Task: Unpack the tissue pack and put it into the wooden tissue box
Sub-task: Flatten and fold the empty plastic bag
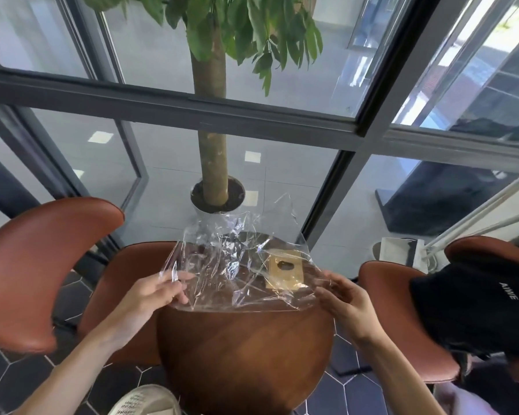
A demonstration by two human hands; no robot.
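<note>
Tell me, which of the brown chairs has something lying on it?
The chair on the right: a black garment with white lettering is piled on its seat. The left chair beside the round wooden table shows only bare leather.

I see clear plastic wrapper spread open, crinkled, lifted above the round table. Through it I see wooden tissue box, light tan, dark oval slot on top, lying flat on the tabletop's far right.

Left hand, right hand seemingly pinching.
</note>
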